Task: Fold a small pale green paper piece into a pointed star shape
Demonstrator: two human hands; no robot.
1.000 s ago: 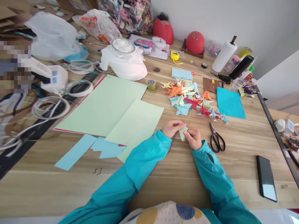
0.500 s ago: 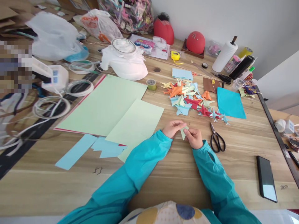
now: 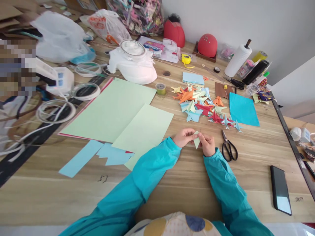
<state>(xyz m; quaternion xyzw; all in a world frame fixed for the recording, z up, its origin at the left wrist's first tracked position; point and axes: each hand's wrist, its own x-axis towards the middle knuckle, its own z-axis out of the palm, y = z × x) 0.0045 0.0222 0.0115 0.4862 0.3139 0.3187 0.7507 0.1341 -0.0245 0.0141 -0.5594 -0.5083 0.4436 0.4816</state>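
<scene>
Between my two hands is a small folded piece of pale green paper [image 3: 197,141], diamond-shaped with its point hanging down. My left hand [image 3: 184,137] pinches its left side near the top. Thumb and fingers of my right hand [image 3: 207,143] grip its right edge. Just beyond my hands lies a heap of folded paper birds [image 3: 201,101] in orange, red, blue, yellow and green. Black-handled scissors [image 3: 229,147] rest on the table to the right of my right hand. Left of my left hand is a light green sheet [image 3: 145,127].
Blue paper strips [image 3: 81,159] lie at the left, below a larger green sheet stack [image 3: 108,108]. A thread spool [image 3: 160,88], a turquoise sheet [image 3: 243,109] and a blue paper stack [image 3: 193,78] sit farther back. A phone [image 3: 280,190] lies at the right.
The folded paper has turned so its diamond face shows more fully and its point hangs down. Both hands stay pinched on it, with my right fingers shifted higher along its edge.
</scene>
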